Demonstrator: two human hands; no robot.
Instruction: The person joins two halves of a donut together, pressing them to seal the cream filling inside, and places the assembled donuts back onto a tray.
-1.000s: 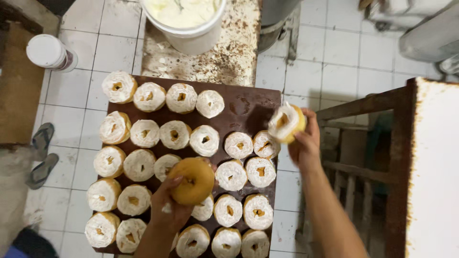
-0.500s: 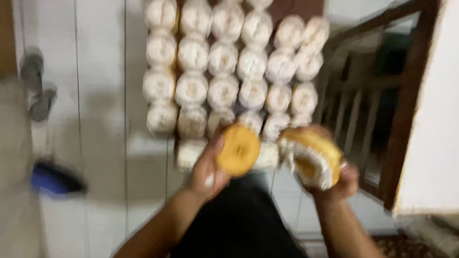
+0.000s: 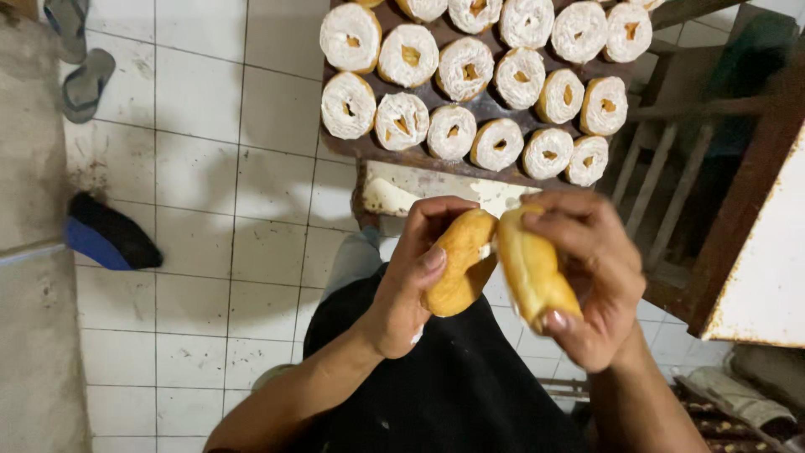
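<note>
Left hand (image 3: 402, 294) gripping plain doughnut (image 3: 457, 262) | right hand (image 3: 587, 277) clasping second doughnut (image 3: 530, 270), faces meeting near chest, likely pairing | glazed doughnuts (image 3: 402, 120) resting far on tray (image 3: 360, 148)

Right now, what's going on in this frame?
A person stands over a dark tray of white-topped ring doughnuts set in rows. Each hand holds one golden doughnut half: the left hand has a grip on the left piece, the right hand on the right piece. The two pieces are brought together edge to edge above the person's lap, below the tray. Sandals and a blue-and-black object lie on the white tiled floor.
</note>
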